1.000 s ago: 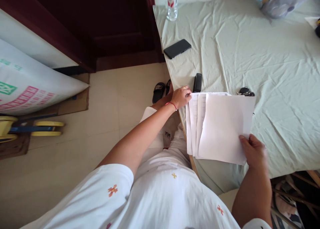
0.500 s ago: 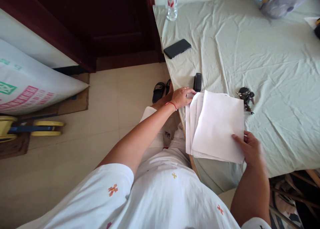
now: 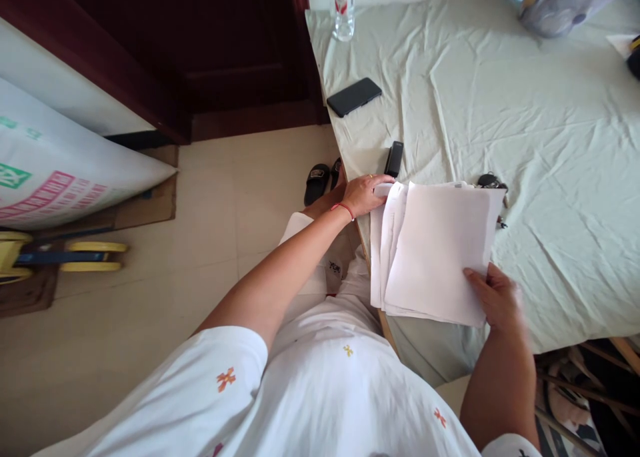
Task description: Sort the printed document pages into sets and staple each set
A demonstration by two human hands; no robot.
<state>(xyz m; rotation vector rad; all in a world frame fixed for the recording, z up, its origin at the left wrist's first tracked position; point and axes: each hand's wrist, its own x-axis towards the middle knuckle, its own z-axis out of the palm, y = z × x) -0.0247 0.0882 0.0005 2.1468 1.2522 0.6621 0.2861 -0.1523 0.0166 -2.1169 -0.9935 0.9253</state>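
Note:
A loose stack of white paper sheets point(image 3: 440, 250) lies at the near left edge of the cloth-covered table. My left hand point(image 3: 367, 192) grips the stack's upper left corner, thumb and fingers closed on the sheets. At the lower right side, my right hand point(image 3: 497, 297) pinches the paper, its thumb on top and its other fingers underneath. The right edge of the sheets bends upward there. Just beyond my left fingers stands a small black box-shaped object point(image 3: 395, 158). A bunch of keys point(image 3: 490, 180) is partly covered by the paper's upper right corner.
A black phone point(image 3: 354, 97) and a clear water bottle point(image 3: 344, 10) are farther back on the greenish tablecloth point(image 3: 500, 97). A filled plastic bag point(image 3: 555, 7) sits at the back right. On the floor to the left are a large white sack point(image 3: 65, 164) and a yellow-wheeled device point(image 3: 95, 256).
The right side of the paper has lifted and shifted right, now covering part of the keys. The small black object has tilted and moved slightly away. My left hand has barely moved.

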